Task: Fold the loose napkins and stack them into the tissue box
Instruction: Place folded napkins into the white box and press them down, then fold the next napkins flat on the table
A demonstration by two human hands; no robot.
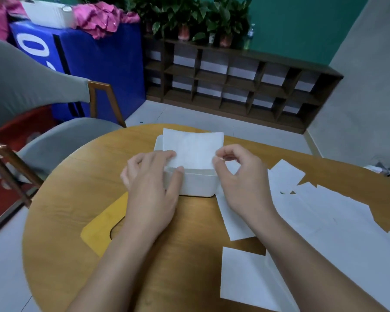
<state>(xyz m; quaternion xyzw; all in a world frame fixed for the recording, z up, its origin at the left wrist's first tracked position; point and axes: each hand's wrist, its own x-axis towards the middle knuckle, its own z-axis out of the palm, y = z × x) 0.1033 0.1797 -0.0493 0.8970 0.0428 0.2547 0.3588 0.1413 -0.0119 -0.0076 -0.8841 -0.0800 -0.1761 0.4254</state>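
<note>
The right hand (pixel 239 176) is pinching the near right corner of a folded napkin (pixel 193 147) while the left hand (pixel 151 181), fingers flat, is pressing its left edge, apparently squaring it over the open tissue box (pixel 194 183); loose napkins (pixel 324 210) are waiting just right of it on the table (pixel 77 176).

the napkin (pixel 193 147) covers the tissue box (pixel 196 183) opening; loose napkins (pixel 324 212) run off the right edge.
</note>
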